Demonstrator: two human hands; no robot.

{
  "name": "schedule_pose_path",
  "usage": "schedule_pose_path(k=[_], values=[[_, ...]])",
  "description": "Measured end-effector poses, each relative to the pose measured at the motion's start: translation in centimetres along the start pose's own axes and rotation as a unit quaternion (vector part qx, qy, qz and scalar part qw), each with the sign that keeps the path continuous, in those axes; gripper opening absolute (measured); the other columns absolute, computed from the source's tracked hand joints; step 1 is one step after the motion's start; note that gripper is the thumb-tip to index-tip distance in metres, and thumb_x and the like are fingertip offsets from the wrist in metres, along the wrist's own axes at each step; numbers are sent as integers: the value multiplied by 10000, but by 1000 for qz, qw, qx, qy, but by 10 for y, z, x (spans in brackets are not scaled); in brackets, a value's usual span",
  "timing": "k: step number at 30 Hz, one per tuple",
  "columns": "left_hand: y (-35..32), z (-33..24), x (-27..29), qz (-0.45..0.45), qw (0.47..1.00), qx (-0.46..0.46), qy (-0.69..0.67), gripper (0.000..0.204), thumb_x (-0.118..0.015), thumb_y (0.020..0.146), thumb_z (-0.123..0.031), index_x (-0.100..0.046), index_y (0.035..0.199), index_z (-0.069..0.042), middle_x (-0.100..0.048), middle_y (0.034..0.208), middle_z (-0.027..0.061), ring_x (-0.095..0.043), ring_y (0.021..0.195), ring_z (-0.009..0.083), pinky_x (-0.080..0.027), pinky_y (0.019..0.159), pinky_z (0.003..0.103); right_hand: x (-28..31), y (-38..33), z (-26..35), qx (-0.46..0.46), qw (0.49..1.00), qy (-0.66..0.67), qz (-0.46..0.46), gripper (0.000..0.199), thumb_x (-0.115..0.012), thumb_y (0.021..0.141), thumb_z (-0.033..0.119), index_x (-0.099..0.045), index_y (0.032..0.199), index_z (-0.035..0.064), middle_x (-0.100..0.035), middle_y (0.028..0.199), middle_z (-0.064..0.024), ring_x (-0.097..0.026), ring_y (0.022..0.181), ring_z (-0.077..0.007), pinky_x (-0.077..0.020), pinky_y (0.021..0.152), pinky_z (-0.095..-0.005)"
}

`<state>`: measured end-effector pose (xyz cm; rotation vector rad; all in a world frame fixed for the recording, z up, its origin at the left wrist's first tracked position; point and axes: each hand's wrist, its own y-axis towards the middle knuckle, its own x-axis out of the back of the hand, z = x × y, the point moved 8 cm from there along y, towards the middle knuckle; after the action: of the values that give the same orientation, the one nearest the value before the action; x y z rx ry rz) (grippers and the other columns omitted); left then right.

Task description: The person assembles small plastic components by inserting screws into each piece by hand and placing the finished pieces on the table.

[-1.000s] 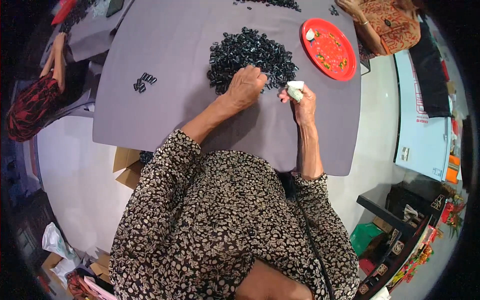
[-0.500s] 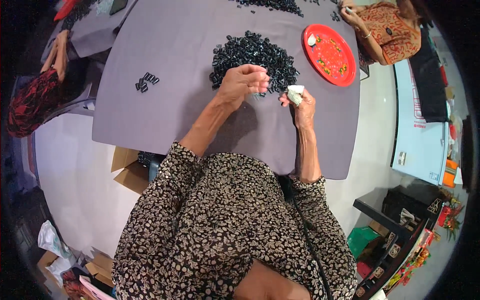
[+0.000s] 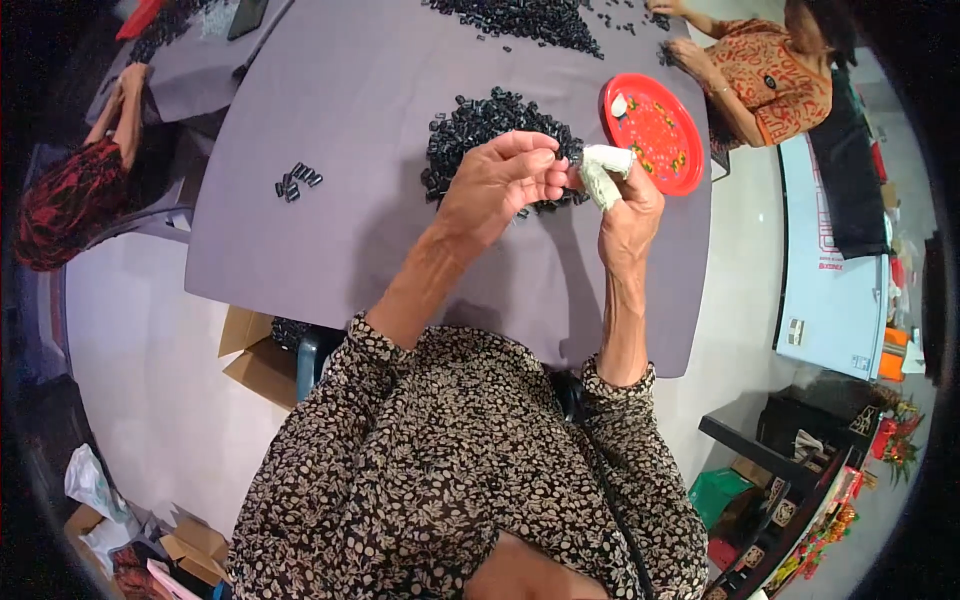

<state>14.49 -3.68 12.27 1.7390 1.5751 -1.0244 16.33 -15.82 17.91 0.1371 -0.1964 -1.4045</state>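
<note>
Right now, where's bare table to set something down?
Free: the grey table between the small cluster of black parts and the near pile of black parts, and the near strip before the left hand and right hand. Crowded: that pile, red plate, far pile.

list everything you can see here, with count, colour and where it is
table: one, grey, centre
pile of small black parts: one, black, mid table beyond the hands
second pile: one, black, far edge
small cluster of parts: one, black, table's left
plate: one, red, table's right
cardboard boxes: a few, brown, floor under the table's near edge
co-workers: two, one in orange far right, one in red and black left
left hand: fingertips meeting the right hand
right hand: white wrap on fingers
</note>
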Motion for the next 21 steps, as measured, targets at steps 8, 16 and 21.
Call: schedule_pose_path(k=[8, 16, 21], values=[[0, -10, -13, 18, 999, -45, -9, 166, -565, 828, -76, -551, 969, 11, -599, 833, 101, -590, 760, 173, -501, 701, 309, -8, 4, 25, 79, 993, -90, 13, 170, -534, 784, -18, -602, 939, 0, -618, 826, -43, -567, 741, -89, -446, 662, -211], [-4, -20, -16, -14, 993, -102, 56, 147, -584, 813, -73, -565, 935, 6, -605, 789, 95, -597, 718, 165, -511, 663, 300, -11, 4, 40, 166, 963, -212, 22, 235, -490, 729, -69, -592, 935, -17, -610, 818, -39, -561, 744, -97, -448, 673, -225], [-2, -21, -19, -9, 991, -125, 54, 143, -594, 807, -78, -562, 915, 11, -606, 780, 97, -599, 705, 166, -515, 652, 303, -12, 7, 42, 174, 958, -225, 34, 238, -476, 724, -66, -589, 929, -18, -609, 814, -40, -558, 738, -97, -446, 666, -227]])
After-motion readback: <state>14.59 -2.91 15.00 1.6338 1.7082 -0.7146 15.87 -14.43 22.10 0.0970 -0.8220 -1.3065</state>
